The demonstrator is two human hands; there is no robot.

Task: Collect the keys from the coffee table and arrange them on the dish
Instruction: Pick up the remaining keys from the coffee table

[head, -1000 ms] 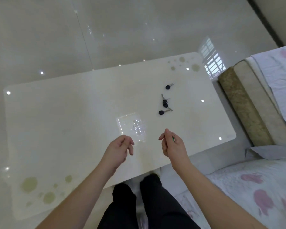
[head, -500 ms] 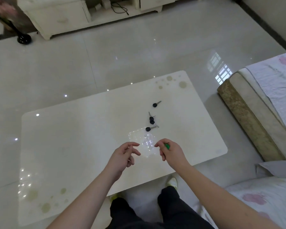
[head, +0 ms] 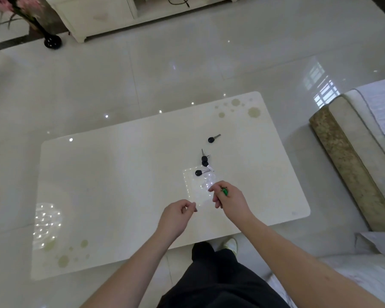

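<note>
- The right hand (head: 229,197) is curled shut around a small green-headed item (head: 224,191), pinched between thumb and forefinger. It looks like a key already collected, though too little of it shows to be sure.
- Holding it tucked against the palm probably keeps the fingertips (head: 211,189) free to pick up more.
- The right forearm reaches forward over the near edge of the glossy cream rectangular coffee table (head: 120,185), wrist bent down, knuckles up, and the hand hovers just above the tabletop.
- Just ahead of that hand, slightly to its left, lies the nearest black-headed metal key (head: 199,172), flat on the table, with its blade pointing right.
- Beyond it two more black-headed keys (head: 205,161) lie touching or overlapping, their blades pointing different ways; I cannot tell whether they are linked.
- Farther ahead and a little right, a fourth black-headed key (head: 212,139) lies alone, apart from the rest.
- The keys lie loose and scattered, so I judge each will need its own pinch off the slick surface.
- The left hand (head: 178,215) hangs beside the right one, nearer the body, with fingers loosely curled and thumb meeting forefinger. It appears to grip nothing, though the inside of the curl is hidden.
- It seems to wait as a spare, ready to take keys.
- No dish shows anywhere in view, so collecting is barely begun and arranging has not started.
</note>
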